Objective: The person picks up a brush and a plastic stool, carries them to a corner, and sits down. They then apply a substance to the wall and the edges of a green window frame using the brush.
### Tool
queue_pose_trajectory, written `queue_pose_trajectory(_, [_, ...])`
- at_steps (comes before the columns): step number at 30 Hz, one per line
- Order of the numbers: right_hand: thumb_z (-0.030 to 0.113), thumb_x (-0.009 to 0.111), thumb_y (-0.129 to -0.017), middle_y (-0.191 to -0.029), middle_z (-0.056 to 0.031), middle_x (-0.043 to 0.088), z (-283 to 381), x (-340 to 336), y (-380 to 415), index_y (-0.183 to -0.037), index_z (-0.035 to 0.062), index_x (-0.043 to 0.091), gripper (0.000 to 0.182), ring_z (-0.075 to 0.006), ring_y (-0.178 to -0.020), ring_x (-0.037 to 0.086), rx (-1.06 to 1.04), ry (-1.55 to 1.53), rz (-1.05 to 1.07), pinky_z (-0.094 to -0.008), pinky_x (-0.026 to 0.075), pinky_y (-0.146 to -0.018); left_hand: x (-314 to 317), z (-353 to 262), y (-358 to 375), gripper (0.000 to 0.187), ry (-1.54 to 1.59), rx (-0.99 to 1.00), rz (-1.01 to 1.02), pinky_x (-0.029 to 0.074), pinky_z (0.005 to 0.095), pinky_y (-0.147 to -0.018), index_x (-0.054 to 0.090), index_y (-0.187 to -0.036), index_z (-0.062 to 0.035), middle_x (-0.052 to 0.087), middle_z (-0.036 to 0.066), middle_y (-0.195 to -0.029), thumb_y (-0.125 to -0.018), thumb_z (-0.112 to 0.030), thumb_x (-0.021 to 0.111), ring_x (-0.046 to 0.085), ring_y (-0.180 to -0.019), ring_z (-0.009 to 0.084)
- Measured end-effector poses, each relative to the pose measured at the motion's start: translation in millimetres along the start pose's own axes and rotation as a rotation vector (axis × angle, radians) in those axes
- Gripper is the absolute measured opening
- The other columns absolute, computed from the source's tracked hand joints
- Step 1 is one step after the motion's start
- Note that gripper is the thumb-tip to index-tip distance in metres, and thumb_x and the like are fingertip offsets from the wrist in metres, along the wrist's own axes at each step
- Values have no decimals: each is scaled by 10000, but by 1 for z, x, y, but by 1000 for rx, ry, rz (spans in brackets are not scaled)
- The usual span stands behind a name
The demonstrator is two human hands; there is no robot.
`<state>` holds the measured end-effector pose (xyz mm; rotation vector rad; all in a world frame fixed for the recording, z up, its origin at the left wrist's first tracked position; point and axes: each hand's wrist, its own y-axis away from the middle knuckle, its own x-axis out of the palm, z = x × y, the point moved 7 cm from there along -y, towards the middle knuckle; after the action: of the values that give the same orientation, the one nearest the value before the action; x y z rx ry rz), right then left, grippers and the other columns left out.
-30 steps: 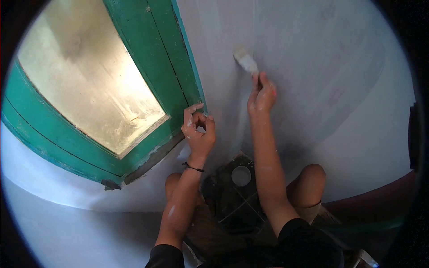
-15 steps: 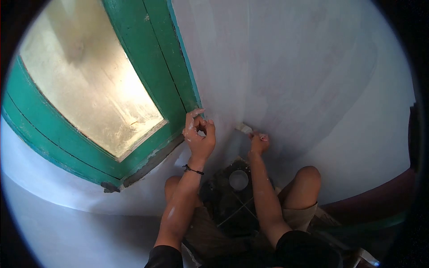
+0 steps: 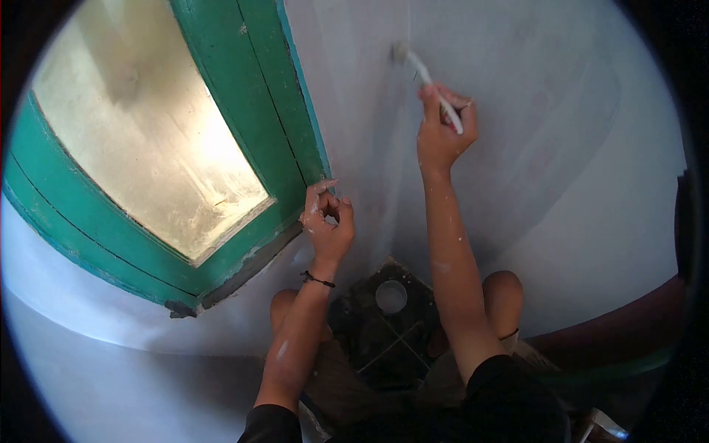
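Head view: right hand (image 3: 443, 133) raised, clenched around the handle of a paintbrush (image 3: 427, 77), bristles pressed to the pale wall (image 3: 532, 111) right of the window. Left hand (image 3: 327, 221) loosely curled, holding nothing, fingertips touching the green window frame (image 3: 281, 103) at its lower corner. Small round pot (image 3: 391, 296) down between the knees.

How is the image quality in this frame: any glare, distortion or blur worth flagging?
Head view: strong fisheye bending, black vignette at the corners; the window pane glares, nearly blown out; the paintbrush in the right hand is slightly soft; the left hand is sharp; the floor below lies dark.
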<state>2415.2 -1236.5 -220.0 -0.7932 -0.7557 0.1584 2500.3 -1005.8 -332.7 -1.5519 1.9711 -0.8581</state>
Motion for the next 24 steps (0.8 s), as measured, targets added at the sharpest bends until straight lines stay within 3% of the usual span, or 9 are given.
queue_pose_trajectory(3, [68,801,-917,-864,-80,709,-39,-24,41,-950,-21,684,151,-95,-757,626,-76,168,120,-246,502,-657,-1,-1,-2,289,-13,24,-13,440,232,-559,632,-1143,-20,489,-3,-643,-857,21,654,489,-568,60])
queue_pose_trajectory(7, [67,797,-927,-877,-83,717,-75,-76,114,-929,-27,669,159,-104,-796,670,139,242,159,-245,548,-703,-1,-2,-1,287,-17,8,2,433,227,-559,632,-1140,-27,493,-3,-664,-858,25,650,482,-567,59])
queue_pose_trajectory(9, [59,790,-919,-829,-74,710,-78,-101,141,-871,-17,652,165,-110,-755,666,126,430,185,-263,545,-686,0,1,-1,287,-7,2,0,430,228,-559,631,-1142,-26,486,-7,-661,-860,25,647,479,-567,58])
queue_pose_trajectory(12, [21,777,-893,-731,-125,681,-108,-141,180,-805,-20,596,205,-145,-669,644,365,752,256,-302,520,-647,4,1,1,286,-12,-4,11,425,228,-559,629,-1144,-24,474,-11,-656,-863,24,642,475,-568,56])
queue_pose_trajectory(15, [26,751,-897,-728,-113,684,-121,-151,189,-791,-13,581,204,-155,-659,648,474,650,156,-319,531,-660,7,-1,1,284,-16,13,25,424,229,-556,628,-1148,-21,466,-14,-655,-867,21,640,470,-570,55])
queue_pose_trajectory(18, [54,760,-884,-694,-87,671,-116,-114,152,-763,7,545,251,-141,-659,638,417,334,74,-317,525,-660,11,-2,1,284,-24,24,34,423,228,-553,628,-1148,-22,461,-14,-658,-868,20,643,464,-571,54])
queue_pose_trajectory(20, [39,752,-938,-698,-53,673,-95,-76,104,-797,27,559,238,-125,-681,663,316,246,98,-286,544,-667,13,-1,2,284,-22,31,39,422,227,-551,629,-1148,-22,458,-14,-659,-868,21,646,461,-571,55])
queue_pose_trajectory(24, [8,741,-912,-729,-54,648,-33,-11,15,-766,20,503,280,-133,-680,659,146,206,135,-265,502,-642,15,2,1,288,-17,34,44,422,226,-549,628,-1150,-21,454,-12,-660,-866,22,650,460,-570,55])
